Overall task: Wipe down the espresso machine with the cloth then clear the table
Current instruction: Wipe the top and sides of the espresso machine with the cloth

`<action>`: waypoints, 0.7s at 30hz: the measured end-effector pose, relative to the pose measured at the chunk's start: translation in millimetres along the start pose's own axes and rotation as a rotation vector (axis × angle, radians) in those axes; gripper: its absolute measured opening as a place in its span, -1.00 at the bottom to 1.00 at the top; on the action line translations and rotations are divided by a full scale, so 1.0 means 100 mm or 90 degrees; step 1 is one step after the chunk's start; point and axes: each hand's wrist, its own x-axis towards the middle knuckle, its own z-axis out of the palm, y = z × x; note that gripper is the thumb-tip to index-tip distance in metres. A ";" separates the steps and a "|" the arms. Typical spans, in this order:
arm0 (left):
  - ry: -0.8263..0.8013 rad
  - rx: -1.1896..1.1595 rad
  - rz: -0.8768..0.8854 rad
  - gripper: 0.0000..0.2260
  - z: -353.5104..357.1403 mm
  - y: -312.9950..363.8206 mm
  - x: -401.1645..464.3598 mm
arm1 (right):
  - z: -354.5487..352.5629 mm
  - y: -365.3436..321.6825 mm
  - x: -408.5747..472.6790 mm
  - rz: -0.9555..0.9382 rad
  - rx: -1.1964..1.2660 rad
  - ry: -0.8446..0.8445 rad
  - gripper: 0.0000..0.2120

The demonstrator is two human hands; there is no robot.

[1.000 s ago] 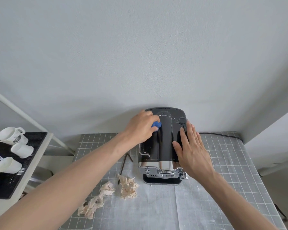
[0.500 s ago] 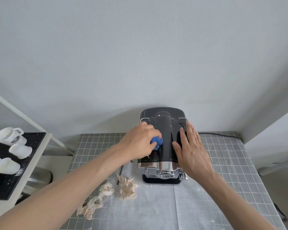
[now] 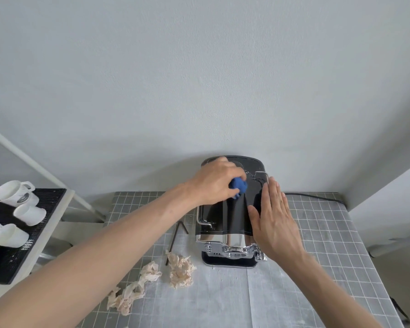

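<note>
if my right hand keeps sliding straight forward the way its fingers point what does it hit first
Probably the chrome rail on the espresso machine top, just beyond the right hand fingertips; past it only the wall. Depth is hard to judge here.

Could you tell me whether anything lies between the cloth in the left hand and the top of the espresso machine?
Nothing visible does. The left hand grips the blue cloth right on the black top of the espresso machine, and the right hand rests flat on the machine's right side, clear of the cloth.

Coffee corner: espresso machine (image 3: 232, 209), cups (image 3: 14, 192).
</note>
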 end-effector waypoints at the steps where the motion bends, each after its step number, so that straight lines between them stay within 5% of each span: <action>1: -0.018 -0.010 0.021 -0.73 0.02 0.06 0.02 | 0.01 0.00 0.00 0.005 0.001 0.001 -0.33; 14: 0.052 0.096 -0.010 -0.79 0.20 0.10 0.57 | 0.07 0.01 -0.05 0.019 -0.008 0.014 -0.42; 21: -0.067 -0.019 0.047 -0.80 0.19 0.29 0.08 | 0.08 0.02 -0.05 0.017 0.018 0.016 -0.38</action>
